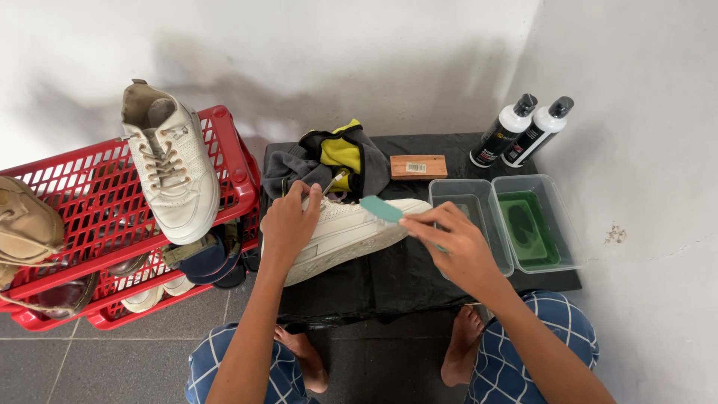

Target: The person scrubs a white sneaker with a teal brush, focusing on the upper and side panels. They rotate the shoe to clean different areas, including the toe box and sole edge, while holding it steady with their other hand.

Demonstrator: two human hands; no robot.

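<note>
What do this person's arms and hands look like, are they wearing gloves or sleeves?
No gloves or sleeves: the left hand and right hand are bare, and both forearms are bare as far as the frame shows. No watch, rings or bands are visible. Lower down, blue shorts with a white check pattern and bare feet show.

Two white bottles [523,129] with black labels stand against the wall.

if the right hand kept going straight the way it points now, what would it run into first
Probably the left hand. The right hand holds a teal brush pointing left along the white sneaker, with the brush head already on the shoe. The left hand grips the sneaker's far end, though depth is hard to judge.
</note>
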